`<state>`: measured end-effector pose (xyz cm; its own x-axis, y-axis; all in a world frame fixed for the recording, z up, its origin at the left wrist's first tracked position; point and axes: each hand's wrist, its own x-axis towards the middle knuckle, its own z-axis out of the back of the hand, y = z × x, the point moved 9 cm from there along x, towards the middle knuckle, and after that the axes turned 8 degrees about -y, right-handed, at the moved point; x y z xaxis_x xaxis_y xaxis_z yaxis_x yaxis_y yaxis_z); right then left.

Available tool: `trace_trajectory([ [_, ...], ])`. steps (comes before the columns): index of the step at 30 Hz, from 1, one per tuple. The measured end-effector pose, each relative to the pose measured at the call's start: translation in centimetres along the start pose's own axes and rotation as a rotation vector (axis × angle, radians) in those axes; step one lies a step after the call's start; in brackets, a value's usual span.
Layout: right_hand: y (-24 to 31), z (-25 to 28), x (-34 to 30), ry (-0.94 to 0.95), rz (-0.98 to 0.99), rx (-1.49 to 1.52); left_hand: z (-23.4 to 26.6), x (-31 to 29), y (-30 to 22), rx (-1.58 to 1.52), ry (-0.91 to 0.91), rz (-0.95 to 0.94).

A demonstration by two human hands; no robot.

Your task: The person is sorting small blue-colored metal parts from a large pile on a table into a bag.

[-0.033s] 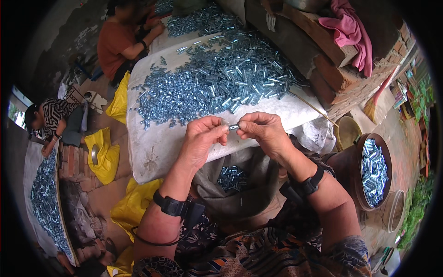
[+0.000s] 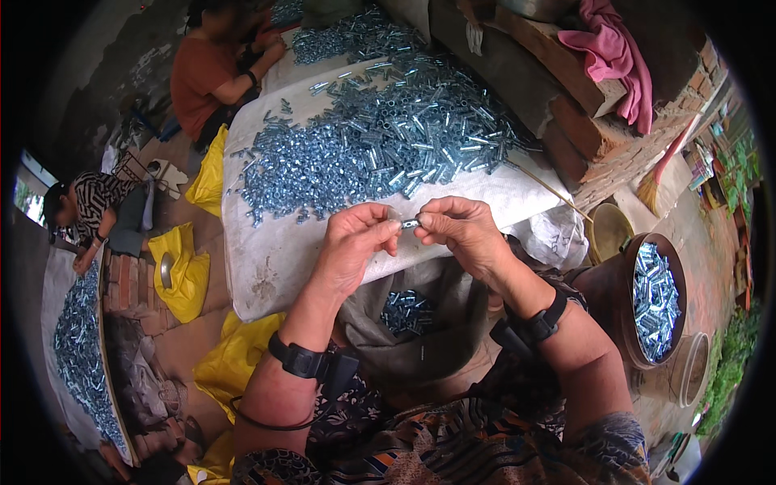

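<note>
Over the near edge of the white-covered table (image 2: 279,279), my two hands meet at a small shiny metal sleeve (image 2: 410,224). My left hand (image 2: 360,238) pinches its left end between thumb and fingers. The right end is pinched by my right hand (image 2: 461,230). Just beyond my fingers spreads a big heap of loose bluish metal parts: short nut-like pieces (image 2: 295,166) on the left and longer tubes (image 2: 436,121) on the right. Beneath my hands, a dark grey sack (image 2: 412,356) lies open with several metal sleeves (image 2: 406,311) inside.
To the right stands a brown bucket (image 2: 626,311) full of metal sleeves, near brickwork (image 2: 598,149) with a pink cloth (image 2: 614,56). Yellow bags (image 2: 182,275) lie on the left floor. A person in an orange shirt (image 2: 198,85) and another in a patterned shirt (image 2: 101,202) sit by other heaps.
</note>
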<state>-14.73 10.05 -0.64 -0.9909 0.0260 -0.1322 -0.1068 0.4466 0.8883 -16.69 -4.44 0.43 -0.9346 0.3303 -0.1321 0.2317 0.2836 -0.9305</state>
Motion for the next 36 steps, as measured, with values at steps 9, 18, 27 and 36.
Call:
trace_trajectory([
  [9,-3.2,-0.6,-1.7,0.160,-0.280,0.266,-2.0,-2.1,0.8,-0.102,0.200,0.038],
  [18,-2.8,-1.0,-3.6,0.336,-0.396,0.112,-3.3,-4.2,0.4,0.080,0.286,-0.004],
  [27,0.0,0.5,1.4,0.188,0.109,-0.699,3.2,1.6,-1.4,0.616,-0.168,-0.216],
  [36,2.6,-1.0,4.6,0.043,0.824,-1.267,3.3,4.5,-2.7,1.421,-0.426,-0.541],
])
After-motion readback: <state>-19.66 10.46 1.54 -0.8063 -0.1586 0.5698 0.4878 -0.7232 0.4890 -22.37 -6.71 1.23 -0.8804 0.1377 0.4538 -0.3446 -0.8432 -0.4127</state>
